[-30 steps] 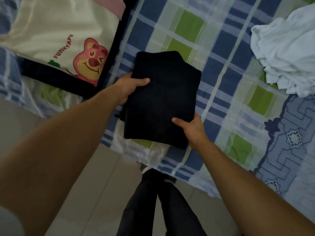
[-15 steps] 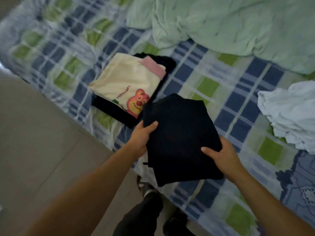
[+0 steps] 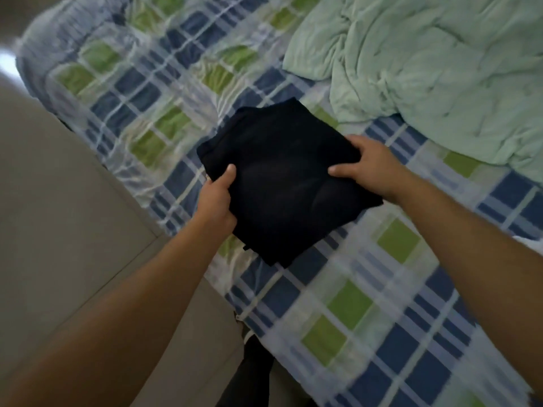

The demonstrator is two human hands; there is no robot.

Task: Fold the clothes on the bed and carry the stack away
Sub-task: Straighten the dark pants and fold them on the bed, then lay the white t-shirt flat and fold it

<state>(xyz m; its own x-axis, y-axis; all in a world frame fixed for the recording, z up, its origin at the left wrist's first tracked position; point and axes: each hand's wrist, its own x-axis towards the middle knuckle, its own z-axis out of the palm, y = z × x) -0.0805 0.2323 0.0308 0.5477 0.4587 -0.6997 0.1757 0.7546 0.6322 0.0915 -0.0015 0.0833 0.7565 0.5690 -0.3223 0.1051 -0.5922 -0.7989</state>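
The folded black garment (image 3: 282, 183) is held over the bed (image 3: 352, 304), close to the bed's near-left edge, where the checked sheet (image 3: 182, 121) drops to the tan floor (image 3: 64, 207). The left hand (image 3: 216, 201) is clenched on the garment's left edge, thumb on top, fingers hidden beneath. The right hand (image 3: 368, 167) is clenched on the right edge, thumb pressed on top, fingers curled round the far side. Whether the garment touches the sheet cannot be told. Open sheet is seen left of and beyond the garment, also toward the lower right; bare floor lies to the left.

Against half a second ago: the view has swung left and is blurred; the cream shirt with the pink bear and the white clothes pile are no longer in view. The garment is now held further along the bed, the right hand higher on its edge.

A crumpled pale-green blanket (image 3: 440, 60) is bunched at upper right, just beyond the right hand, apart from the garment. Dark trouser legs (image 3: 252, 374) are seen at the bottom, beside the bed edge.
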